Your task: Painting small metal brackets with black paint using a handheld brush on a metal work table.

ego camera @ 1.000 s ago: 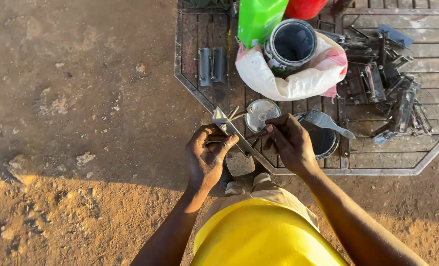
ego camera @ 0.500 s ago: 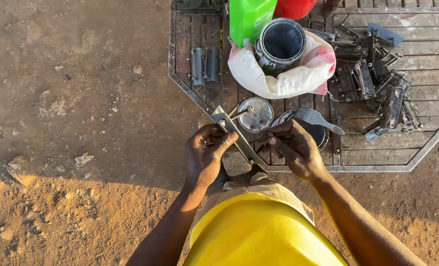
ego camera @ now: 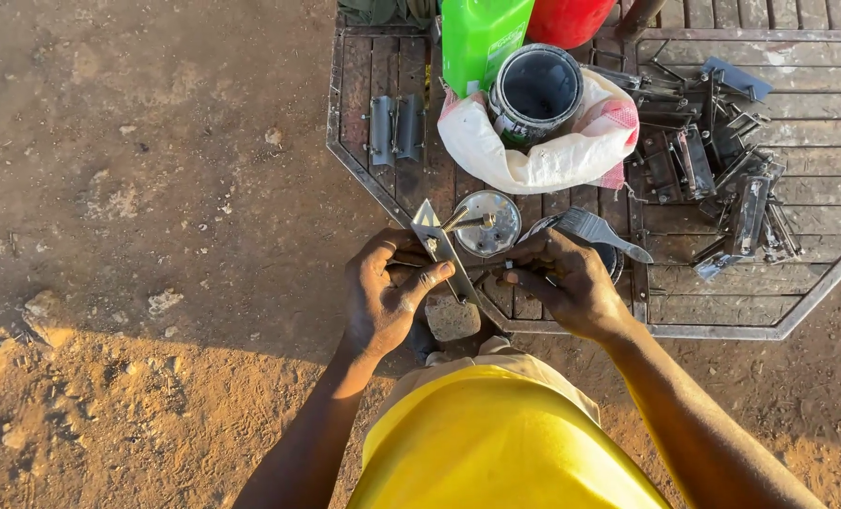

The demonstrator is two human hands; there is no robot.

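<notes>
At the far edge of the octagonal metal-framed tabletop (ego camera: 722, 332) stands a bright green plastic jug (ego camera: 482, 38), tall and flat-sided, with a red container (ego camera: 571, 19) just beside it; both are cut off by the top of the view. Touching the jug's base is an open dark paint can (ego camera: 536, 90), round, with a green band on its side, nestled in a white sack (ego camera: 543, 151) that has a pink patch on its right side. Near the tabletop's left edge lie two grey metal hinges (ego camera: 394, 127), side by side. Toward the right edge a heap of dark metal brackets (ego camera: 722, 160) is piled up. At the near edge, a round tin lid (ego camera: 486, 223) lies flat, and a paintbrush (ego camera: 595, 231) rests across a small dark tin (ego camera: 611, 259) just right of it. The left hand (ego camera: 383, 297) is closed around a flat grey metal strip (ego camera: 439, 247) with a pointed end, held tilted over the tabletop's near left corner, thumb pressed on its face. The right hand (ego camera: 562, 283) pinches a thin dark tool (ego camera: 496, 269) whose tip meets the strip; its grip is narrow. A stone (ego camera: 452, 319) sits below the strip on the sandy ground (ego camera: 156, 236).
</notes>
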